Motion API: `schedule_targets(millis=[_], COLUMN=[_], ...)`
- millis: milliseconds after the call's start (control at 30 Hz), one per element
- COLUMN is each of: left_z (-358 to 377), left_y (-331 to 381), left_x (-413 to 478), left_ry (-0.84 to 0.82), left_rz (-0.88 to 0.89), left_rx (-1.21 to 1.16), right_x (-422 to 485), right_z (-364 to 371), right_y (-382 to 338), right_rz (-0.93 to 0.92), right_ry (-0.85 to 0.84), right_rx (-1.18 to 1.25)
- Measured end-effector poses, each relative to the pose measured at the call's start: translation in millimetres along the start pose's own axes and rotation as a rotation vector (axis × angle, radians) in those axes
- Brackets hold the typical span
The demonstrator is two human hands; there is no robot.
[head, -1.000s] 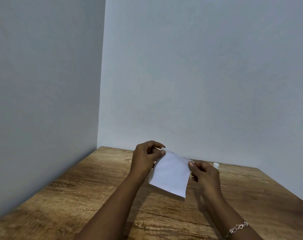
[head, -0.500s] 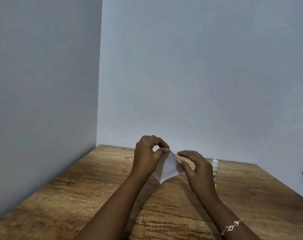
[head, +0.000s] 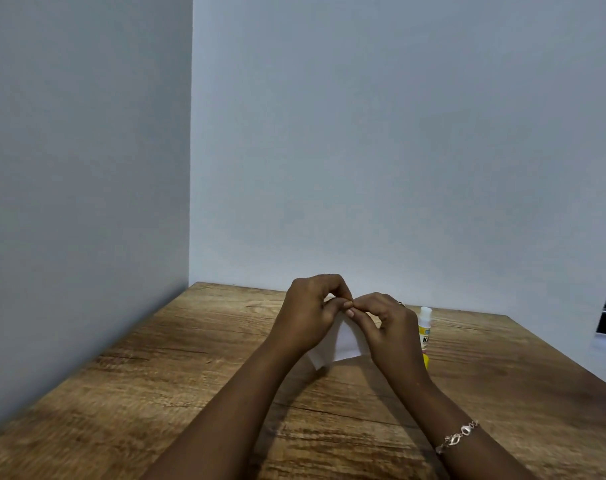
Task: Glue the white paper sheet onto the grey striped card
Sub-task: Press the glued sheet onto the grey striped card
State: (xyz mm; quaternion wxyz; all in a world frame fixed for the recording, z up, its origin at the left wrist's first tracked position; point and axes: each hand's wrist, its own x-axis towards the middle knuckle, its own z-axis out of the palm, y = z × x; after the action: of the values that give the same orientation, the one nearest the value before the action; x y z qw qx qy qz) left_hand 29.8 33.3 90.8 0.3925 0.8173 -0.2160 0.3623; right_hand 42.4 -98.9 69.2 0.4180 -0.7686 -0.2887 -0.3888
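Over one table (head: 190, 393), left hand (head: 308, 320) and right hand (head: 388, 327) pinch one paper sheet (head: 346, 344) beside one glue bottle (head: 425, 327)

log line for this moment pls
left hand: pinches white paper sheet | right hand: pinches it too | white-yellow glue bottle: upright on wooden table | grey striped card: unseen

Fig. Both hands, head view. L forearm (head: 232, 403) and R forearm (head: 433, 410) reach from the near edge toward the far centre, converging. L hand (head: 308, 317): back toward cam., fingers (head: 334, 285) arched, thumb & index closed in a pinch. R hand (head: 384, 327): knuckles up, thumb & index tips pressed against the L tips. Both pinch the top of the white paper sheet (head: 346, 344), which hangs between the palms. Wrists apart; R wrist lower in view.
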Motion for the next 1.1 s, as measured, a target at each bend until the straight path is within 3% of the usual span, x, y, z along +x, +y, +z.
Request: schedule_targets(millis=[533,800,967,1033,1100], left_z=[-14,-13,-11,-12,-12], left_y=[-5,-11,-14,-12,-8], left_x=[3,4,0,0,-1], left_ry=[0.186,0.254,0.266,0.258,0.202], left_rz=[-0.211,-0.355,-0.459,-0.393,-0.208], left_rx=[-0.233,-0.365,-0.483,-0.377,-0.127], right_x=[3,4,1,1,2], right_z=[-6,-10,-11,-11,-11], right_y=[18,23,22,22,20], right_rz=[0.150,0.360,0.391,0.381,0.351], right_ry=[-0.016,0.035,0.051,0.055,0.060], right_rx=[0.054,0.363,0.455,0.435,0.384])
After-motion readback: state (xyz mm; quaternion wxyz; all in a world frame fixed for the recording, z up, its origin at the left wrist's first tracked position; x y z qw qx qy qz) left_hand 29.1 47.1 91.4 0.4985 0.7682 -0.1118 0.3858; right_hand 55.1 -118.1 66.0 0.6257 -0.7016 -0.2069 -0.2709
